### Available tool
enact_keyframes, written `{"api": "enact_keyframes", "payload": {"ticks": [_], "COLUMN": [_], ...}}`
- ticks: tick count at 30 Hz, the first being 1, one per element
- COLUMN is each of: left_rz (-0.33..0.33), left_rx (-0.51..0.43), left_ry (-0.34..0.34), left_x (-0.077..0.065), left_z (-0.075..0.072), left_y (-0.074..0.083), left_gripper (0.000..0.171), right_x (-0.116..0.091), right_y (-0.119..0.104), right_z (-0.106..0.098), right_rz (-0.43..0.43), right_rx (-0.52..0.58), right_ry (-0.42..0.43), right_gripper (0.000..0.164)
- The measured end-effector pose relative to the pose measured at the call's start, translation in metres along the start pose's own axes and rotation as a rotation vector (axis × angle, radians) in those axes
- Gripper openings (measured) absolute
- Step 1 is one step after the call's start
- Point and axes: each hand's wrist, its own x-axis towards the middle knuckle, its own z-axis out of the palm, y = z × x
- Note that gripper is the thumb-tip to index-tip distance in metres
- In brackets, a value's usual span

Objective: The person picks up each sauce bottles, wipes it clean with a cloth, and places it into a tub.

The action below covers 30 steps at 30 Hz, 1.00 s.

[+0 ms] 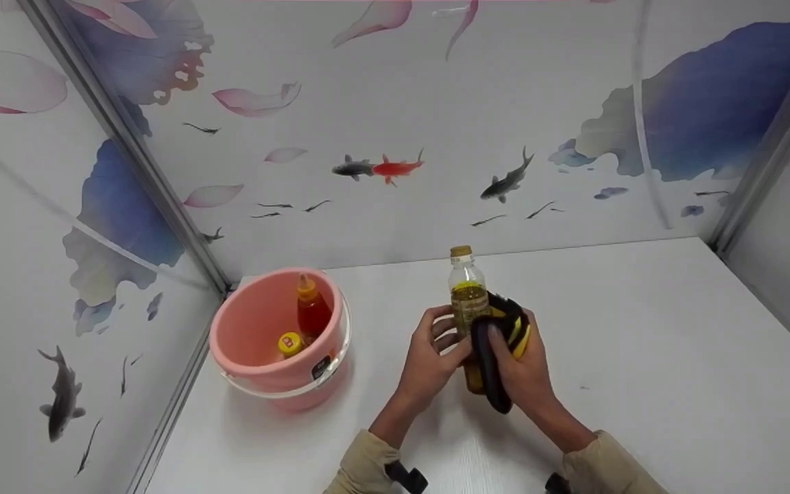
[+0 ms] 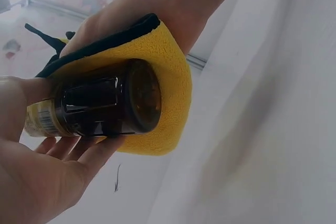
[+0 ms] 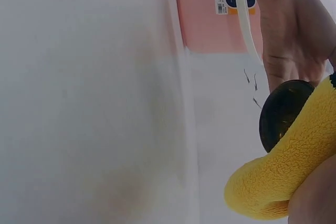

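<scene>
A clear bottle [image 1: 468,296] with a gold cap and dark liquid inside is held off the table by both hands. My left hand [image 1: 428,360] grips its left side, fingers curled behind it and the thumb in front. In my right hand [image 1: 531,367] is a yellow cloth [image 2: 176,90] with black edging, pressed round the bottle's right side. From the left wrist view, the bottle's base pokes out below the label, with the cloth's fuzzy yellow face against it. The right wrist view shows the dark round base [image 3: 282,113] beside the cloth; the right fingers are partly hidden behind it.
To the left on the white table [image 1: 642,357] stands a pink bucket [image 1: 247,370] with a white handle [image 1: 347,329]. Inside are a red squeeze bottle [image 1: 313,312] with a yellow top and a yellow-capped container [image 1: 290,344]. Patterned panels [image 1: 395,123] enclose the table's back and sides.
</scene>
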Motion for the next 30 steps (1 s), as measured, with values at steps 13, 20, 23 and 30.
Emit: {"api": "enact_keyframes", "payload": {"ticks": [13, 20, 23, 30], "left_rz": [-0.01, 0.007, 0.004, -0.001], "left_rx": [0.096, 0.083, 0.061, 0.053], "left_ry": [-0.076, -0.12, -0.155, -0.149], "left_x": [-0.005, -0.006, -0.006, -0.006], "left_z": [0.011, 0.013, 0.013, 0.014], "left_y": [-0.008, -0.011, -0.013, -0.013], "left_gripper": [0.067, 0.059, 0.059, 0.068], "right_x": [0.006, 0.01, 0.011, 0.012], "right_y": [-0.004, -0.007, -0.007, -0.005], "right_z": [-0.006, -0.011, -0.013, -0.014], "right_rz": [0.003, -0.034, -0.045, -0.05], "right_rx": [-0.023, 0.011, -0.003, -0.01], "right_ry": [0.039, 0.052, 0.061, 0.057], "right_gripper": [0.043, 0.043, 0.043, 0.043]}}
